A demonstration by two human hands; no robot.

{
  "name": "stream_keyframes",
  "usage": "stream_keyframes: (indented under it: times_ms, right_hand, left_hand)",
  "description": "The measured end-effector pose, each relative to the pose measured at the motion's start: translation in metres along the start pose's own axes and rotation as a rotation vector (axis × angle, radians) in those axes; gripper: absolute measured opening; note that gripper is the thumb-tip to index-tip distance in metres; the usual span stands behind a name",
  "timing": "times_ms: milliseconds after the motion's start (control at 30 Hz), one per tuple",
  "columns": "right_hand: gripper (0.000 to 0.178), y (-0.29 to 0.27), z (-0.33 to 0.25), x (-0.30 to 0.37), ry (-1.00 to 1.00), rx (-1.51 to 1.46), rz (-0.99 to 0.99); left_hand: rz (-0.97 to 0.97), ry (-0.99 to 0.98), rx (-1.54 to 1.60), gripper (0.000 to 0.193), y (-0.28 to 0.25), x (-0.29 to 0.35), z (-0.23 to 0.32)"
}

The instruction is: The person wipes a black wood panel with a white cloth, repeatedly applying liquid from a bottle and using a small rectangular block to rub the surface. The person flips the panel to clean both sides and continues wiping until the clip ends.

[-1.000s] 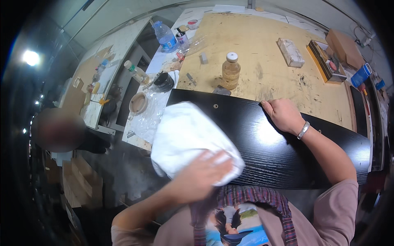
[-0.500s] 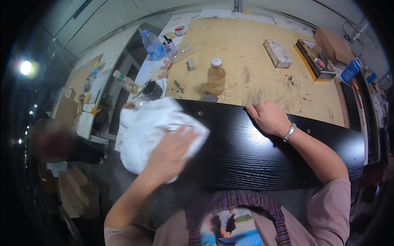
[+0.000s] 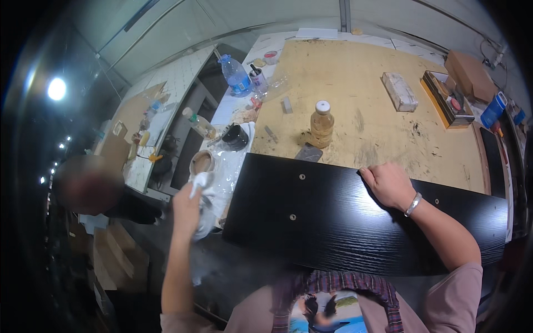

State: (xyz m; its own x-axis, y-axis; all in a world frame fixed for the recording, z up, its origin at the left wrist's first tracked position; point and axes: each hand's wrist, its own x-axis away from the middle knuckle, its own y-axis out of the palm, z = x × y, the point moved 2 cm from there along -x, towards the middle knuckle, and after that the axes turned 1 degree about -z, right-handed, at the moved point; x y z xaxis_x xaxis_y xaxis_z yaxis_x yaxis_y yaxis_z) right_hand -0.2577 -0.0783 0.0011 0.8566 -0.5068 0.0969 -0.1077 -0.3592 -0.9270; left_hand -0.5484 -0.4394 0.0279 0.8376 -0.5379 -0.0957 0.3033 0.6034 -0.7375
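A long black wooden panel (image 3: 344,222) with small round fittings lies across the near edge of a plywood workbench (image 3: 361,94). My right hand (image 3: 391,183) presses flat on the panel's far edge, a bracelet on the wrist. Off the panel's left end, my left hand (image 3: 187,208) grips a bunched white cloth (image 3: 204,188) above a plastic-covered side table. A bottle of amber liquid (image 3: 321,123) with a white cap stands just beyond the panel.
A black cup (image 3: 235,136), a round dish (image 3: 201,162), a blue water bottle (image 3: 235,76) and small jars crowd the left side table. A whitish block (image 3: 400,92) and a tray of tools (image 3: 448,101) sit far right. Another person (image 3: 91,186) is at the left.
My left hand has swept the white cloth leftward off the black panel, and the cloth is now bunched up beside the side table. My right hand has stayed on the panel's far edge.
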Motion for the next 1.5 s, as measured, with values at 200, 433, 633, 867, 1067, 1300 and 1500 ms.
stream_keyframes:
  times_ms: [200, 433, 633, 867, 1067, 1300, 1500]
  right_hand:
    - [0.051, 0.001, -0.007, 0.002, -0.007, -0.010, 0.027]
    - [0.053, 0.006, 0.003, 0.003, -0.006, 0.020, 0.077]
    - [0.053, 0.004, 0.004, 0.002, -0.019, 0.046, 0.074]
    - [0.054, 0.008, 0.000, 0.002, -0.030, 0.026, 0.063]
    - [0.055, 0.005, 0.006, 0.005, 0.011, 0.044, 0.077]
    - [0.057, 0.005, 0.002, 0.009, 0.102, 0.035, 0.022]
    - [0.056, 0.008, 0.005, 0.005, 0.083, -0.075, 0.036]
  left_hand:
    - [-0.112, 0.600, -0.256, 0.031, 0.073, -0.016, 0.043]
    - [-0.201, 0.623, -0.293, 0.031, 0.059, 0.005, 0.042]
    - [-0.216, 0.591, -0.441, 0.037, 0.056, -0.025, 0.049]
    - [-0.121, 0.737, -0.483, 0.044, 0.070, -0.036, 0.061]
    - [-0.310, 0.750, -0.416, 0.043, 0.046, 0.002, 0.045]
    - [-0.390, 0.689, -0.307, 0.032, 0.040, -0.014, 0.122]
    - [-0.819, 1.395, -0.252, 0.058, 0.140, 0.082, 0.200]
